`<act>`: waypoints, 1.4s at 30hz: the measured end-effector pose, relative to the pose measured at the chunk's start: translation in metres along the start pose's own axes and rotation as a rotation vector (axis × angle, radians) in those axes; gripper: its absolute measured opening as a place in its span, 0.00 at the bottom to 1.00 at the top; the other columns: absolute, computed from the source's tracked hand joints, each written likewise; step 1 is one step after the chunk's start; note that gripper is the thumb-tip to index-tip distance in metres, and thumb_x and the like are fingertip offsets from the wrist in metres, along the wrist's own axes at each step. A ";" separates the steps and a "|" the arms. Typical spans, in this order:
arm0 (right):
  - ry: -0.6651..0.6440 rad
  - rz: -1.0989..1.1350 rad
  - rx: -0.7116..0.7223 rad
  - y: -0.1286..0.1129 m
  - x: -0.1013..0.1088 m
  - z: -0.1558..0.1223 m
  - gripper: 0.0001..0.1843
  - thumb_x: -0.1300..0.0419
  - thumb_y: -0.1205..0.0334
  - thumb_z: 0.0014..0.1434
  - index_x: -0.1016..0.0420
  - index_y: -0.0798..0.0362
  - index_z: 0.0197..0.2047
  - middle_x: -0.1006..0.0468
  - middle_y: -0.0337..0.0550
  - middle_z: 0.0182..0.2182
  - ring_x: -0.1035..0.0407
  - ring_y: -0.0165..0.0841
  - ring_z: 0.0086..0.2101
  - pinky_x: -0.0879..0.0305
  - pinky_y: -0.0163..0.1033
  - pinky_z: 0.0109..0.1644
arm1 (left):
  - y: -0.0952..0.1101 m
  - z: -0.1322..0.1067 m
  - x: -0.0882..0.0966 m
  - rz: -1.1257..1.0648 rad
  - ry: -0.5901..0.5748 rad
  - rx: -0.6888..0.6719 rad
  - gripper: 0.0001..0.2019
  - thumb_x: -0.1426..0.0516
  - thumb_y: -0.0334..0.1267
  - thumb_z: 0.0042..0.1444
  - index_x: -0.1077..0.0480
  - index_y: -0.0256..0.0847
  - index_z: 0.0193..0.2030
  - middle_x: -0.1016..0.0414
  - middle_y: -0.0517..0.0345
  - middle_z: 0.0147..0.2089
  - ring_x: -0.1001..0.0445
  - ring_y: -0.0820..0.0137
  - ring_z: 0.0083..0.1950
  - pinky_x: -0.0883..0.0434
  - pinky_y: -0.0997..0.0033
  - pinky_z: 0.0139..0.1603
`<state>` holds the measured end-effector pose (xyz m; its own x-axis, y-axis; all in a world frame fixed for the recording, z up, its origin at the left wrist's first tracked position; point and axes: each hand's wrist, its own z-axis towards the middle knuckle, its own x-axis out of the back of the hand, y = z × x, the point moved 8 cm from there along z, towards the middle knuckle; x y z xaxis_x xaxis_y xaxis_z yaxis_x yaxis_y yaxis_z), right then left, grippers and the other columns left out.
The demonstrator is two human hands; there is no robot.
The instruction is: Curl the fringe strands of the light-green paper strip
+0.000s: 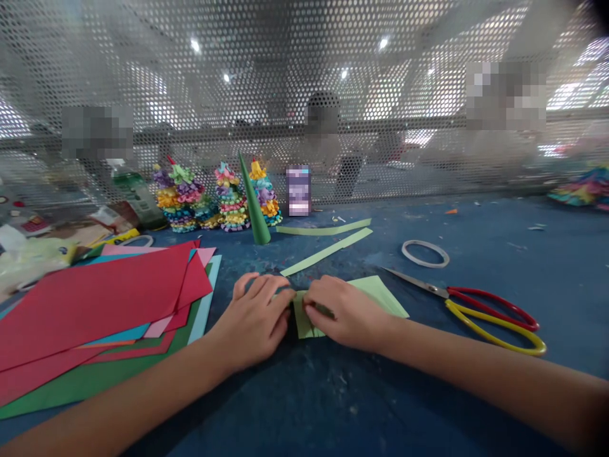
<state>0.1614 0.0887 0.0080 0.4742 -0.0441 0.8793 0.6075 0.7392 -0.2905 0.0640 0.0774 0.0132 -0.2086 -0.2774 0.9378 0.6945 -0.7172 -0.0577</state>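
My left hand (254, 317) and my right hand (342, 311) meet at the middle of the blue worktop (476, 387). Both pinch a folded sheet of light green paper (304, 320), whose wider part (378, 295) sticks out beyond my right hand. Two thin strips of the same green paper (327, 251) lie just beyond my fingers. Red-handled and yellow-handled scissors (459, 308) rest open to the right of my right hand. Left of my left hand lies a stack of coloured paper sheets (95, 311), red on top.
Behind stand a dark green paper cone (254, 203) and several curled-paper trees (179, 197). A clear tape roll (425, 252), plastic bottle (136, 197) and a blurred box (299, 190) are nearby. A perforated metal screen (304, 76) rises beyond, with a person (323, 127) behind it.
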 end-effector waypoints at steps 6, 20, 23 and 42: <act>0.009 0.125 -0.042 0.008 0.006 0.001 0.08 0.49 0.68 0.59 0.31 0.55 0.32 0.28 0.41 0.28 0.36 0.30 0.32 0.41 0.36 0.38 | 0.015 -0.003 -0.010 -0.152 -0.135 -0.016 0.09 0.49 0.42 0.61 0.34 0.40 0.42 0.32 0.53 0.44 0.35 0.63 0.45 0.38 0.62 0.45; -0.005 0.082 -0.002 -0.005 0.005 -0.001 0.07 0.48 0.68 0.58 0.30 0.54 0.31 0.27 0.41 0.28 0.35 0.31 0.31 0.42 0.35 0.36 | 0.012 -0.002 0.000 -0.001 0.025 -0.132 0.13 0.53 0.41 0.65 0.30 0.42 0.36 0.29 0.59 0.38 0.34 0.67 0.43 0.45 0.62 0.46; -0.027 0.108 -0.014 -0.006 0.001 -0.002 0.06 0.47 0.69 0.57 0.29 0.54 0.33 0.26 0.42 0.30 0.35 0.32 0.33 0.40 0.35 0.38 | 0.007 -0.001 -0.004 -0.015 -0.023 -0.092 0.14 0.55 0.40 0.66 0.31 0.41 0.36 0.30 0.58 0.37 0.35 0.67 0.41 0.45 0.63 0.44; -0.029 0.181 -0.050 0.003 -0.001 -0.001 0.05 0.45 0.72 0.54 0.32 0.54 0.31 0.31 0.38 0.28 0.37 0.30 0.33 0.41 0.34 0.37 | 0.021 -0.005 -0.010 0.038 -0.095 -0.187 0.10 0.52 0.41 0.64 0.34 0.41 0.38 0.30 0.57 0.37 0.36 0.65 0.38 0.45 0.64 0.37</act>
<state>0.1633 0.0904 0.0057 0.5607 0.1062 0.8212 0.5450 0.6992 -0.4626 0.0767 0.0620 0.0013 -0.1124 -0.2515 0.9613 0.5587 -0.8160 -0.1482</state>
